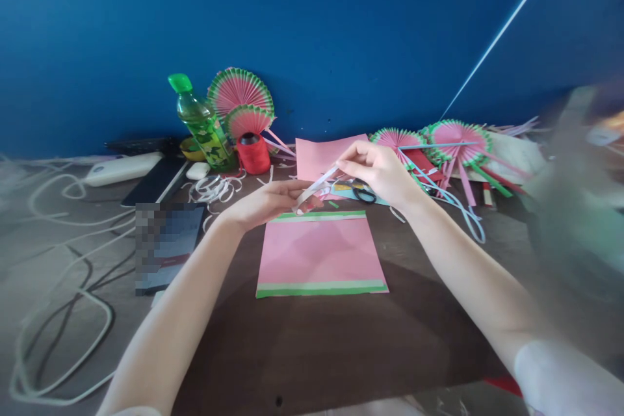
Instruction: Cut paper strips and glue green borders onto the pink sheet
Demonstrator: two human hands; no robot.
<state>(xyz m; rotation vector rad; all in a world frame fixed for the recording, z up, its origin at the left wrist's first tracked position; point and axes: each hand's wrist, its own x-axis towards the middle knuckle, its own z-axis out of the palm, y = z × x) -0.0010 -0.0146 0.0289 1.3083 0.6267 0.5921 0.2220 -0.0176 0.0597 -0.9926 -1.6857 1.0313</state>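
A thin white strip [319, 184] is stretched at a slant between my hands, above the far edge of a pink paper sheet. My left hand [268, 203] grips its lower end, fingers closed. The upper end is pinched between the thumb and fingers of my right hand [373, 169]. Below them the pink paper sheet [316, 250] lies flat on the dark table, with green and pale bands along its near and far edges. Scissors with black handles [364, 193] lie just beyond the sheet, partly behind my right hand.
Behind stand a green bottle [207, 133], a red thread spool [253, 155] and another pink sheet [312, 156]. Pleated pink-green paper fans [241, 92] lean on the blue wall; more fans [458, 143] lie at right. A phone [175, 244] and white cables [92, 299] lie left.
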